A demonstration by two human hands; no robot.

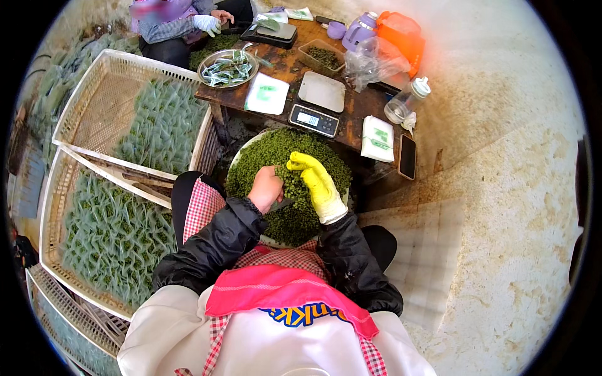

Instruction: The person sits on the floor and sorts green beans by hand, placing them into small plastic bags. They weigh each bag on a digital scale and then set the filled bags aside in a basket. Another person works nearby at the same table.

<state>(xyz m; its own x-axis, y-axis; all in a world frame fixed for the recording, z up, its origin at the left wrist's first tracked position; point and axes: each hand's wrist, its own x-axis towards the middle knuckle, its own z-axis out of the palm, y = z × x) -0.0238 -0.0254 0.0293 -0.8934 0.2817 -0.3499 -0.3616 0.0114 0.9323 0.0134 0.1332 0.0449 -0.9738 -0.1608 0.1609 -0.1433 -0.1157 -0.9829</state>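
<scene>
My bare left hand (266, 187) is curled over a basin (235, 162) heaped with small green berries (263, 150). Its fingers close on what looks like a clear plastic bag (280, 205), mostly hidden beneath the hand. My right hand (317, 185), in a yellow and white glove, is bent towards the left one with its fingers curved. A brighter bunch of berries (295, 184) shows between the two hands. Whether the gloved fingers grip any of them is unclear.
Ahead, a wooden table (287, 54) bears a digital scale (320, 101), printed bag stacks (267, 94), a metal bowl (207, 75) and a phone (407, 157). Crates (54, 221) of filled bags stand left. Another person's gloved hand (207, 24) is beyond.
</scene>
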